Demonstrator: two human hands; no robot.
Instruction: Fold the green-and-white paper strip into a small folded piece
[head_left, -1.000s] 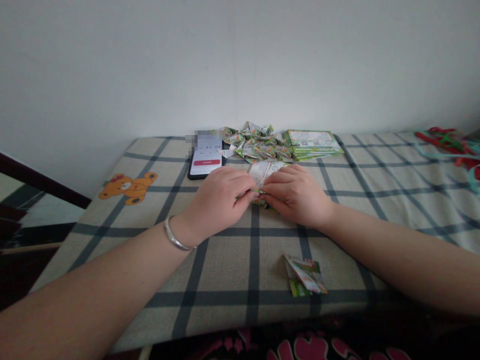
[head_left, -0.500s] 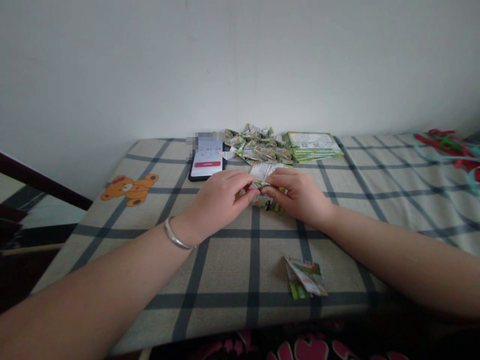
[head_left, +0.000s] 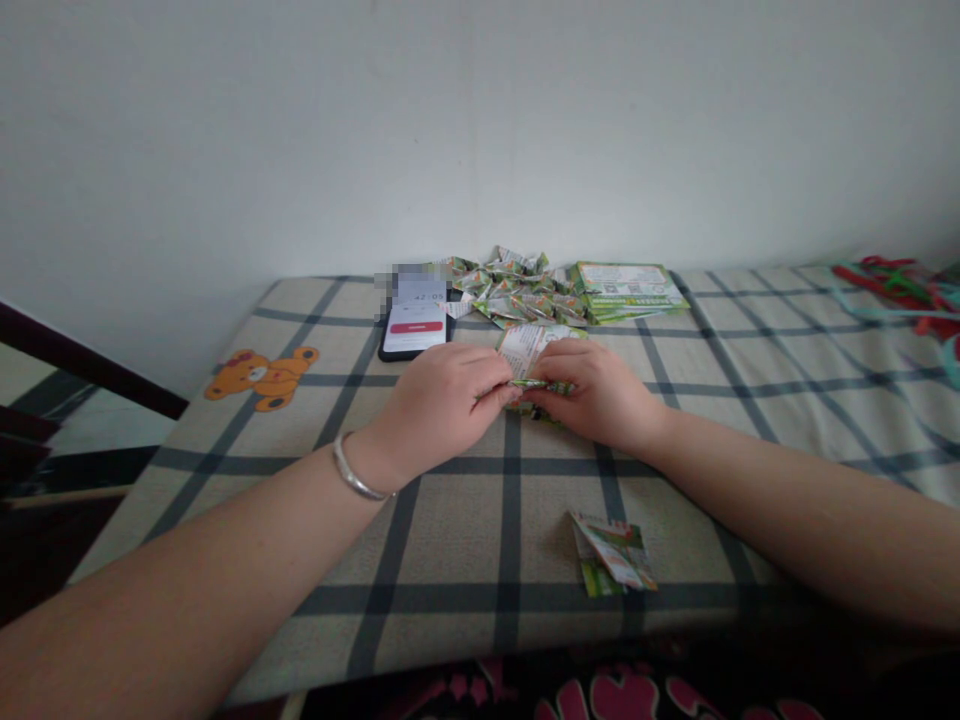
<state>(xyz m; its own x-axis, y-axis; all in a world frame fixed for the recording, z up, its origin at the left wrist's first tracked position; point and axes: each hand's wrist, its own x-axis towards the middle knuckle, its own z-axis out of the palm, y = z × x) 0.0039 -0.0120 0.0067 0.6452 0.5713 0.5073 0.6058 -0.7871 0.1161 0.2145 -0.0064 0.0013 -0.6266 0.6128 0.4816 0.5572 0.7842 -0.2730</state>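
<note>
Both hands pinch a narrow, folded strip of printed green-and-white paper (head_left: 538, 384) a little above the table. My left hand (head_left: 457, 395), with a silver bangle at its wrist, grips one end between thumb and fingers. At the other end, my right hand (head_left: 596, 390) has its thumb below and fingers above. Another printed sheet (head_left: 521, 346) lies just behind and under the hands, partly covered by them. Nearer the front edge rests a folded piece of the same kind of paper (head_left: 613, 555).
Several folded paper pieces (head_left: 517, 290) are heaped by the wall. Left of them lies a phone (head_left: 416, 335) with a timer; to their right, a stack of printed sheets (head_left: 634, 285). Red, green and pale-blue items (head_left: 892, 285) lie far right. A checked cloth (head_left: 450, 530) covers the table.
The paper between my fingers has been flattened into a thinner strip, and my fingertips sit slightly farther apart. Things on the table have stayed in place.
</note>
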